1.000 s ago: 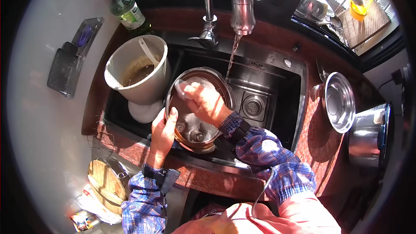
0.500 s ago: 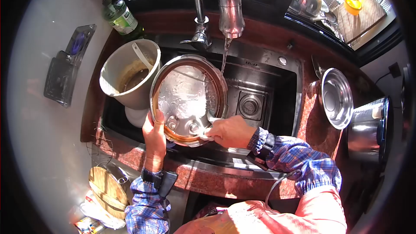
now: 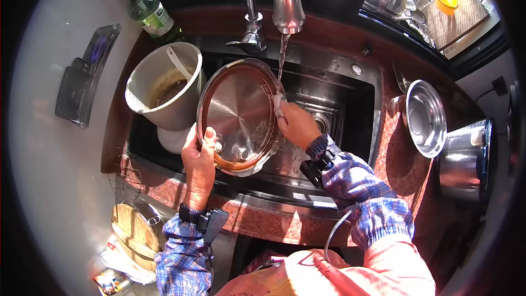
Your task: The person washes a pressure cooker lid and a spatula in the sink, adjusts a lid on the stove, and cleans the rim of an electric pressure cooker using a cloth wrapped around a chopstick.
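A round metal lid with a brown sealing ring is held tilted over the sink, its inner side facing me. My left hand grips the lid's lower left edge, thumb on the rim. At the right rim, my right hand is closed on a pale cloth, right under the stream. Water runs from the faucet onto the cloth and the lid's edge. Part of the drain shows behind my right hand.
On the left stand a white bucket with a light handle inside and a green soap bottle. A metal bowl and steel pot are on the right. Wooden boards lie at lower left.
My right hand has moved up from the lid's lower edge to its right rim with the cloth. The lid has turned slightly, and its inner face looks darker, with less glare.
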Demonstrator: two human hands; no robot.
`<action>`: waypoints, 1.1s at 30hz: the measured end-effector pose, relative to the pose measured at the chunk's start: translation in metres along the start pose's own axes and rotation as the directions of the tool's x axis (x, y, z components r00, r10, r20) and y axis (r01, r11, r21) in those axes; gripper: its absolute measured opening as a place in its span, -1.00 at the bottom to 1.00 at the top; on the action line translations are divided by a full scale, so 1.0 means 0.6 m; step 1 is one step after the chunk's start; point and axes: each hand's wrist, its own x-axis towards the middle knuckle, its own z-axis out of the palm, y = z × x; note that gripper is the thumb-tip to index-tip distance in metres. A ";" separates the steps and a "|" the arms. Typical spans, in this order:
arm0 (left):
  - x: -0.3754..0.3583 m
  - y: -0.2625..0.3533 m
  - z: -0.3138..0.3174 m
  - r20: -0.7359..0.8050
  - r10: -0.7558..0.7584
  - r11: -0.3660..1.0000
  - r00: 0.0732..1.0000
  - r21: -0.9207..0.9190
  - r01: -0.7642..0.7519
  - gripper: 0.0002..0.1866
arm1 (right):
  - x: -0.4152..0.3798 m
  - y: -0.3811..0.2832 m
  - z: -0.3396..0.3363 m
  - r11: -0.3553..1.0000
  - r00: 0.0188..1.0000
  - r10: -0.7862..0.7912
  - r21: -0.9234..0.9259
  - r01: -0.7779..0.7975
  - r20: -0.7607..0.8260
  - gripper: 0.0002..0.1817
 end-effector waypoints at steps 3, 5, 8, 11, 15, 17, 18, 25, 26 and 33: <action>0.001 -0.009 0.002 -0.014 0.059 0.998 0.998 0.032 -0.059 -0.73 | -0.077 0.024 0.029 0.991 0.950 -0.129 0.081 0.110 0.283 -0.72; 0.005 -0.029 -0.005 -0.031 0.219 0.973 0.975 0.080 -0.216 -0.74 | -0.112 0.027 0.021 0.977 0.892 -0.190 0.172 0.129 0.410 -0.68; -0.009 -0.041 -0.015 0.003 0.046 0.999 0.999 0.007 -0.046 -0.73 | -0.085 0.049 -0.022 0.998 0.777 -0.059 0.018 0.061 0.627 -0.67; -0.014 -0.054 -0.016 -0.003 0.042 0.999 0.999 0.014 -0.042 -0.70 | -0.093 0.071 -0.064 0.877 0.837 0.288 -0.480 -0.035 0.465 -0.64; -0.009 -0.039 -0.023 -0.060 -0.164 0.964 0.985 -0.221 0.147 -0.51 | -0.088 0.093 -0.083 0.959 0.983 0.127 0.236 -0.155 0.130 -0.37; -0.009 -0.054 -0.022 0.000 -0.209 0.905 0.978 -0.378 0.194 -0.36 | -0.080 0.033 -0.113 0.197 0.777 0.329 0.765 -0.613 0.538 -0.39; -0.011 -0.061 -0.020 0.131 -0.220 0.816 0.967 -0.519 0.256 -0.37 | -0.087 0.017 -0.113 0.088 0.794 0.218 0.798 -0.596 0.568 -0.37; -0.014 -0.092 0.003 0.347 -0.342 0.617 0.873 -0.618 0.487 -0.45 | -0.114 -0.073 -0.158 0.073 0.917 0.088 0.915 -0.396 0.390 -0.23; -0.011 -0.091 0.010 0.368 -0.354 0.635 0.860 -0.580 0.510 -0.49 | -0.120 -0.065 -0.164 0.186 0.945 0.035 0.927 -0.325 0.324 -0.20; 0.024 -0.045 0.062 0.559 -0.189 0.816 0.808 -0.369 0.446 -0.62 | -0.166 -0.049 -0.175 0.118 0.983 0.174 0.991 -0.070 0.049 -0.12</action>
